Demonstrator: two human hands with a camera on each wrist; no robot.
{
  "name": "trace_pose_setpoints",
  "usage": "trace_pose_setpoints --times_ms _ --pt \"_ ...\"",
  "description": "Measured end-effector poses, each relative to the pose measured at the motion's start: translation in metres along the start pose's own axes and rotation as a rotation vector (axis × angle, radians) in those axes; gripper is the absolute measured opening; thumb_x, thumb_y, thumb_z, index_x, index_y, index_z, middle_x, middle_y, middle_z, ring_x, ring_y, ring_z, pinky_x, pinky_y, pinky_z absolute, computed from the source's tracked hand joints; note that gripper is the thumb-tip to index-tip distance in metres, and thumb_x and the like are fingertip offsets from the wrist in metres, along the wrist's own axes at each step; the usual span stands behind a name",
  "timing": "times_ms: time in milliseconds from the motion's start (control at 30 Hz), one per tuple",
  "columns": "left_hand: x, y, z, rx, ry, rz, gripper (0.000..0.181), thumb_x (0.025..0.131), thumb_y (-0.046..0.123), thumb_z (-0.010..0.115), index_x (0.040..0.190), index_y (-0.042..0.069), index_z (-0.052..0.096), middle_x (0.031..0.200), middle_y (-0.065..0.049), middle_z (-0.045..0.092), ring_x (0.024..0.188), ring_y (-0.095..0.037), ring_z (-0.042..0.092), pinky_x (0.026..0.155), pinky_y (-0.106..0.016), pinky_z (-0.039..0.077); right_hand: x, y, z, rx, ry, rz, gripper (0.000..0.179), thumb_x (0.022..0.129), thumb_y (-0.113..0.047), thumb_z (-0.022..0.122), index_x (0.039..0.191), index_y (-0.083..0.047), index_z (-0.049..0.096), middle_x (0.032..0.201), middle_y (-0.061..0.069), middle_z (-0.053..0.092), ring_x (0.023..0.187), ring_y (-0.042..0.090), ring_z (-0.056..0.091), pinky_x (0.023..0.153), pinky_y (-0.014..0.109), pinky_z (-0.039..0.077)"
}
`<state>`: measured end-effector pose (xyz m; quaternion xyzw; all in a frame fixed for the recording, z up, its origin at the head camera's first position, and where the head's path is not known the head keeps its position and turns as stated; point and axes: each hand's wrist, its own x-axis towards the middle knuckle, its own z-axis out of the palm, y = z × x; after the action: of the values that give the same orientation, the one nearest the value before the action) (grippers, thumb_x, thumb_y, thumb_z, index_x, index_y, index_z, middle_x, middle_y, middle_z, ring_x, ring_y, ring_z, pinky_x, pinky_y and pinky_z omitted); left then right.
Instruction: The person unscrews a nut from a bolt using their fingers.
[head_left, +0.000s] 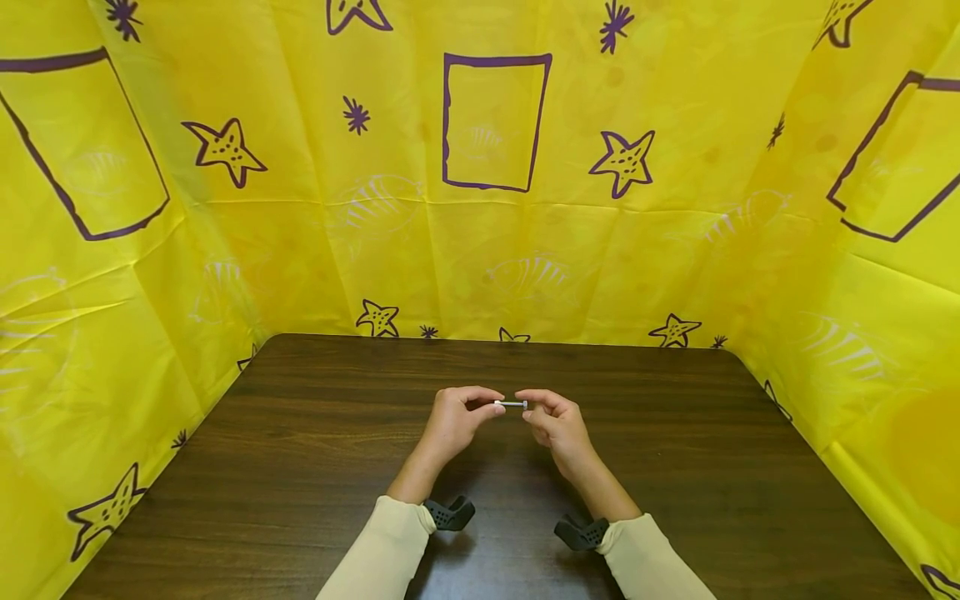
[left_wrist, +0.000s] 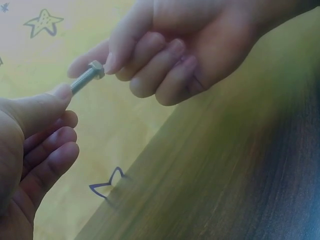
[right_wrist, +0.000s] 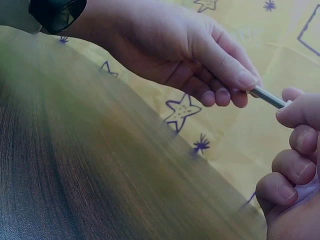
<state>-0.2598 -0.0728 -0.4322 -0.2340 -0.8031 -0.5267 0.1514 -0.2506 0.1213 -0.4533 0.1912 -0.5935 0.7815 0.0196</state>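
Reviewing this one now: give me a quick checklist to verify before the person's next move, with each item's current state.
1. Bolt held by the left hand: ok, pinched near one end.
2. Right hand positioned at the bolt's hex end: ok.
3. Right hand's grip firm: cannot tell; contact is unclear.
4. Bolt lifted off the table: ok, held above it.
5. Separate nut on the bolt: cannot tell; too small and blurred.
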Motion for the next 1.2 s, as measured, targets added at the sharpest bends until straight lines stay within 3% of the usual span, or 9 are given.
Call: trace_pose_setpoints --times_ms 200,333,567,767,1200 --pt "0.000 0.001 0.000 0.006 0.006 -0.014 0.011 0.081 0.010 0.079 0.092 0.010 0.077 0.083 0.004 0.072 0.073 -0.008 0.064 0.064 -0.026 0.053 0.001 0.001 -0.001 -0.005 -0.031 0.001 0.037 0.087 0.006 0.064 0.121 0.017 0.054 0.055 -0.006 0.036 0.043 0.005 0.028 0.043 0.022 0.019" --pt "0.000 0.001 0.000 0.003 -0.001 -0.010 0.012 0.081 0.010 0.079 0.093 0.006 0.077 0.083 0.003 0.073 0.073 -0.009 0.065 0.065 -0.026 0.053 0.001 0.001 -0.001 -0.023 -0.020 0.035 0.035 0.094 -0.005 0.062 0.120 0.017 0.054 0.055 -0.005 0.036 0.043 0.005 0.028 0.043 0.022 0.020" --pt "0.000 0.000 0.000 0.000 0.006 0.005 0.011 0.080 0.008 0.079 0.091 0.008 0.077 0.083 0.002 0.073 0.073 -0.009 0.064 0.064 -0.026 0.053 0.001 -0.001 0.002 -0.131 0.110 0.155 0.029 0.103 -0.018 0.051 0.089 0.003 0.064 0.052 0.000 0.037 0.039 0.006 0.027 0.040 0.021 0.020" --pt "0.000 0.002 0.001 0.000 0.005 0.004 0.011 0.080 0.007 0.079 0.091 0.009 0.078 0.083 0.003 0.073 0.073 -0.009 0.064 0.064 -0.026 0.053 -0.004 -0.023 0.014 -0.221 0.097 0.181 0.048 0.105 -0.023 0.045 0.088 0.020 0.057 0.049 -0.003 0.036 0.040 0.004 0.028 0.041 0.020 0.022" --pt "-0.001 0.002 0.001 0.010 0.001 0.012 0.011 0.080 0.012 0.079 0.091 0.009 0.078 0.084 0.002 0.073 0.073 -0.010 0.064 0.064 -0.025 0.052 -0.008 -0.030 0.019 -0.201 0.102 0.194 0.052 0.106 -0.022 0.043 0.076 0.020 0.048 0.048 -0.003 0.032 0.038 0.004 0.026 0.040 0.021 0.021"
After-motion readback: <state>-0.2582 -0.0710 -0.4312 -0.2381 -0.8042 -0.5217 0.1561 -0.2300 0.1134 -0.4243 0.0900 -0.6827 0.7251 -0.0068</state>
